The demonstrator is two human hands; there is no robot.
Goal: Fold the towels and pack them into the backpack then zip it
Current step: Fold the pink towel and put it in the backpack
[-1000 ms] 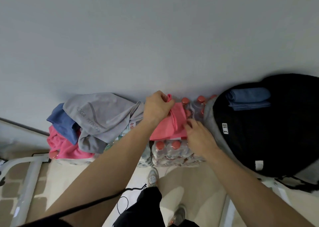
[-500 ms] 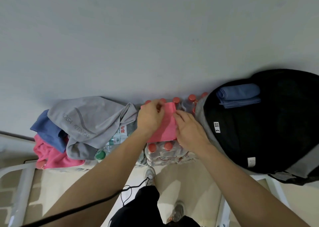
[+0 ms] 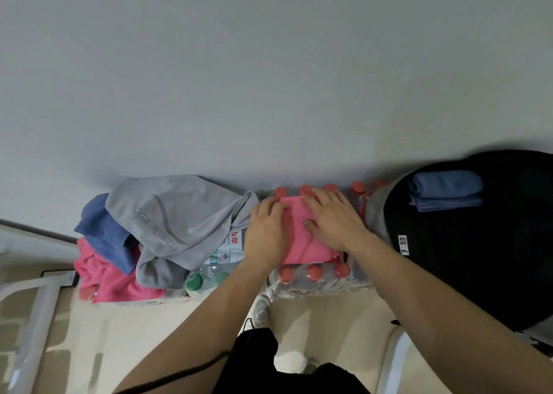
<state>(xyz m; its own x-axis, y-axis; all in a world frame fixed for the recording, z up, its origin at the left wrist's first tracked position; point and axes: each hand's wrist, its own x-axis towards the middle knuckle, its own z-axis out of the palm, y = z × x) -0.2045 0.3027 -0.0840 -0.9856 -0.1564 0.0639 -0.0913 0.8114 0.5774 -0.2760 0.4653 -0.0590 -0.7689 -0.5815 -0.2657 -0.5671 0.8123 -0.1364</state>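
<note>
Both hands flat, not gripping: left hand (image 3: 267, 232) and right hand (image 3: 332, 218) press the pink towel (image 3: 302, 245). Backpack (image 3: 466, 262) lies just right of the right hand, so that hand is nearer for packing.

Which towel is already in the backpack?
The folded blue towel, lying inside the open black backpack on the right. The pink towel is under both hands; the rest sit piled on the left.

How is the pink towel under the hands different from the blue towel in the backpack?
The pink towel lies on the pack of red-capped bottles, pressed flat by both hands; the blue towel sits untouched inside the black backpack. They also differ in colour. Both are folded into compact rectangles.
</note>
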